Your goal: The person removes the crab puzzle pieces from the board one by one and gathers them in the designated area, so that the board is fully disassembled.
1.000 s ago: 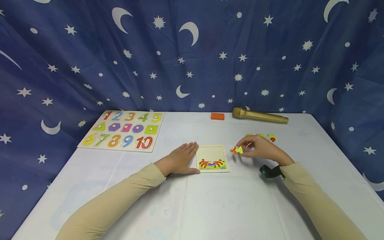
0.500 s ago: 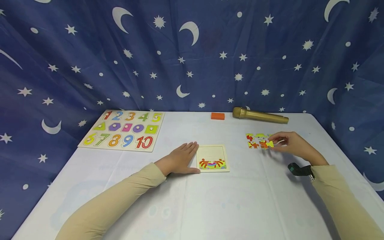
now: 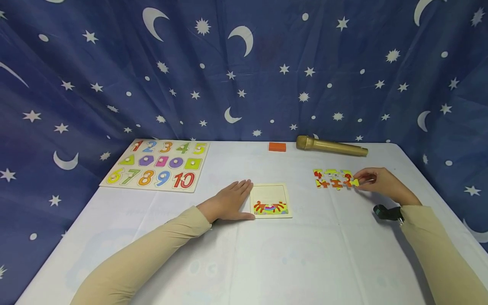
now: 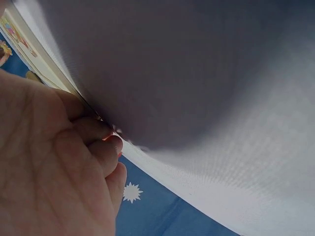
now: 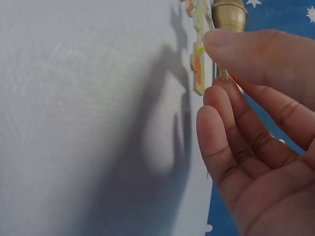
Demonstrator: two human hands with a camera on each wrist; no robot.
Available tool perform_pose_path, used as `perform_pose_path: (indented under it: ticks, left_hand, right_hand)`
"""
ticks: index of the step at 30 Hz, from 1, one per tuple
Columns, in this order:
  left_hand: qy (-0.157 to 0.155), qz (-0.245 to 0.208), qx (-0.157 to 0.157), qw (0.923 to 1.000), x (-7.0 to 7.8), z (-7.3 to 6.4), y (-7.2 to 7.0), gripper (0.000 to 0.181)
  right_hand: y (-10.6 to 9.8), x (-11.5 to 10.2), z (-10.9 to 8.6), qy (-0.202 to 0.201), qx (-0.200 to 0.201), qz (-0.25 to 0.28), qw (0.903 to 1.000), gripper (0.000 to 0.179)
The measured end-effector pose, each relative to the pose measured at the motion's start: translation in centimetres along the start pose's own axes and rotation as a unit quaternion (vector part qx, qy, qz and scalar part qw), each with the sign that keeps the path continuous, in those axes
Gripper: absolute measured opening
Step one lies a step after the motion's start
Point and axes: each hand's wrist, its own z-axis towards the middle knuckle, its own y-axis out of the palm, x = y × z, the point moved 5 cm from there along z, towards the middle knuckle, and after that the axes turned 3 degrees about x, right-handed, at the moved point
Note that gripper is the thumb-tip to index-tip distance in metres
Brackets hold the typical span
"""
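My left hand (image 3: 231,201) lies with straight fingers along the left edge of a square wooden puzzle tray (image 3: 269,188). Inside the tray, a strip of colourful puzzle pieces (image 3: 270,208) fills the bottom; the upper part is bare wood. To the right, my right hand (image 3: 383,184) pinches a small red-and-yellow puzzle piece (image 3: 351,183) between thumb and fingers. It is close by the lower right of several loose puzzle pieces (image 3: 331,174) grouped on the table. In the right wrist view the held puzzle piece (image 5: 224,73) shows edge-on, mostly hidden by the thumb.
A number-and-shape puzzle board (image 3: 169,162) lies at the back left. An orange block (image 3: 277,147) and a gold microphone (image 3: 331,146) lie along the back edge of the white table (image 3: 289,262). A starry blue cloth (image 3: 267,63) hangs behind.
My right hand has moved from beside the tray rightward to the loose pieces, carrying the puzzle piece to their right end. The left hand has stayed in place.
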Motion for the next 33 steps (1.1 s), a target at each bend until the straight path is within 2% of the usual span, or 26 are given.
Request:
perform_pose_path:
  ticks: [13, 22, 33]
  left_hand:
    - [-0.001, 0.002, -0.002, 1.0000, 0.0, 0.2, 0.0, 0.099]
    - [-0.002, 0.007, -0.003, 1.0000, 0.0, 0.2, 0.1, 0.099]
    - [-0.001, 0.001, 0.001, 1.0000, 0.0, 0.1, 0.1, 0.098]
  right_hand:
    - [0.7, 1.0, 1.0, 0.012, -0.002, -0.006, 0.9999, 0.038]
    - [0.9, 1.0, 1.1, 0.022, -0.009, -0.001, 0.9997, 0.042]
    - [1.0, 0.8, 1.3, 0.025, -0.012, -0.001, 0.9996, 0.039]
